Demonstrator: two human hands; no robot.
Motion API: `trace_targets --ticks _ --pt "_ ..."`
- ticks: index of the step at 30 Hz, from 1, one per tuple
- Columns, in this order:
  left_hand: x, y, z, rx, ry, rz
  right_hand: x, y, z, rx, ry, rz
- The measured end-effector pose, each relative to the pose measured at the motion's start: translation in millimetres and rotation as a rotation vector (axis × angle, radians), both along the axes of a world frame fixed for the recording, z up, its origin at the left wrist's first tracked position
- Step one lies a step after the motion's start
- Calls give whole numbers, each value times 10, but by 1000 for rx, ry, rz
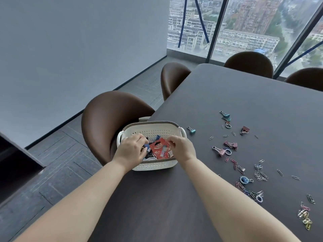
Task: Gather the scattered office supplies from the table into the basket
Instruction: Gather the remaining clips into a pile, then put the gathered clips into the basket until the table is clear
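Right grip [181, 145] pinching red packet's [160, 149] far corner, left grip [130, 151] curled among contents, hold indiscernible, both in white basket [153, 132] at surface's [227, 95] left edge beside chair [108, 119]; packet's long axis near-to-far, hang-hole end away; clips [229, 145] scattered right, open surface beyond.

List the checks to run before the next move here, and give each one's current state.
1. The basket rests on the table: ok, but right at its left edge.
2. The red packet is inside the basket: ok.
3. The right hand is free: not ok, it pinches the packet's corner.
4. The left hand is empty: cannot tell; its fingers curl among the basket's contents.
5. All supplies gathered: not ok; binder clips and paper clips lie right of the basket.
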State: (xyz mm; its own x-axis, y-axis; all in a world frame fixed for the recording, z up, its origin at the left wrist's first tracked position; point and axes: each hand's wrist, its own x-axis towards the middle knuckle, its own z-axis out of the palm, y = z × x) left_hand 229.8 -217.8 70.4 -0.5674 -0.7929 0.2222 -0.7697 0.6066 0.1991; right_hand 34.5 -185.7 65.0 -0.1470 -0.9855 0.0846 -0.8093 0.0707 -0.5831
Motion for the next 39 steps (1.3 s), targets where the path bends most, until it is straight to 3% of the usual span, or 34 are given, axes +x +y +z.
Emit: trace_targets --ticks 5,8,12,17,19,21,25,28,34,39 --pt "-138 65 -18 -4 1 -1 -68 -5 -29 -51 -91 -8" --pt "-111 88 -57 6 -14 14 -48 25 -3 84 -150 120" --pt "-83 166 -156 -8 -17 14 -61 109 0 97 -37 221" --pt "-249 427 -380 -130 44 -147 -343 339 -166 -89 32 -67" --pt "-403 583 -558 -107 57 -275 -553 569 -351 -4 93 -185" --pt "-605 753 -738 35 -27 -359 -742 857 -562 169 141 -253" --pt "-960 983 -1110 323 -387 -325 -1031 1396 -882 415 193 -297" --pt "-1187 1019 -1277 369 -504 -263 -1211 1731 -999 497 215 -341" --pt "-1807 867 -1329 387 -499 -188 -1584 2339 -1193 576 299 -477" --pt "-2306 924 -1341 348 -455 -251 -1873 2697 -1266 638 286 -636"
